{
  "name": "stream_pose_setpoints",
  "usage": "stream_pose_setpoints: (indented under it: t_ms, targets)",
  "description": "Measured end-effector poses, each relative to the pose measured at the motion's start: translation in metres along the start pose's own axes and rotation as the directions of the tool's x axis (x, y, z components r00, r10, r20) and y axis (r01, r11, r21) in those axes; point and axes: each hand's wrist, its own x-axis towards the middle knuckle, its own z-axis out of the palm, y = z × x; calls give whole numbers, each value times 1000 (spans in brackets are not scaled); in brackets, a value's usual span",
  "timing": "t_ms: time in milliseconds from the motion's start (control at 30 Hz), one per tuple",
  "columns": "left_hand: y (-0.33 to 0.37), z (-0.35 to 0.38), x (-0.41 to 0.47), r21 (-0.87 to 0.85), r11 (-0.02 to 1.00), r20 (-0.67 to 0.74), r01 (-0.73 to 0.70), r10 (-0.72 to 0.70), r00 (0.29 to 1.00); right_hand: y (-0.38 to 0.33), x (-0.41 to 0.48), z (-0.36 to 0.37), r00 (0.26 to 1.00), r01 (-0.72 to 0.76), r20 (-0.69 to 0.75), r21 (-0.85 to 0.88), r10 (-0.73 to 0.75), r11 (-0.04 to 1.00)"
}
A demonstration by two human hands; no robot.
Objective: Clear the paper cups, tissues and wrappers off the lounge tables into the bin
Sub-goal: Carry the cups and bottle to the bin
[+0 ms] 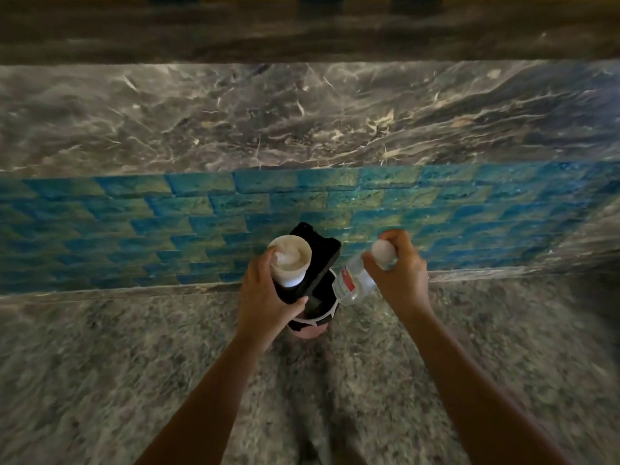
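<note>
head view. left hand (271, 293) is curled round a paper cup (290, 260) with a tissue (285, 258) stuffed inside. the cup is upright, over the bin (310, 325), just in front of the raised black lid (317, 256). the thumb touches the lid's lower edge and seems to prop it. right hand (396, 273) grips a clear bottle (355, 281) by its top end, plus a white round bit (384, 253), tissue or cap, cannot tell. the bottle is tilted, its low end at the bin's rim.

risks, judged: the opening is small and half blocked by the lid, so the bottle could catch the rim and drop to the floor. if the thumb slips, the lid may fall shut on the bottle. tipping the cup may let the tissue miss the bin. the bin looks light and a knock could topple it. liquid in the bottle: cannot tell.

surface: speckled grey stone floor (134, 364), and the bin stands on it near the wall. blue-green tile wall (167, 226) behind, dark marble ledge (302, 122) above. dim light, blurred edges.
</note>
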Motion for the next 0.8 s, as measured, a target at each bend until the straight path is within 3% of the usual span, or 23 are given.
stream_pose_setpoints:
  t_ms: [200, 333, 567, 800]
  targets:
    - [-72, 76, 95, 26, 998, 42, 56, -57, 997, 77, 78, 95, 997, -58, 48, -51, 61, 997]
    - [-136, 138, 132, 38, 984, 90, 172, -174, 981, 146, 107, 171, 984, -156, 72, -79, 162, 985]
    - [-223, 220, 140, 143, 962, 200, 232, -258, 945, 237, 113, 270, 952, -274, 106, -131, 288, 953]
    - [-291, 275, 144, 102, 949, 363, 300, -316, 877, 281, 102, 326, 902, -335, 210, -213, 378, 918]
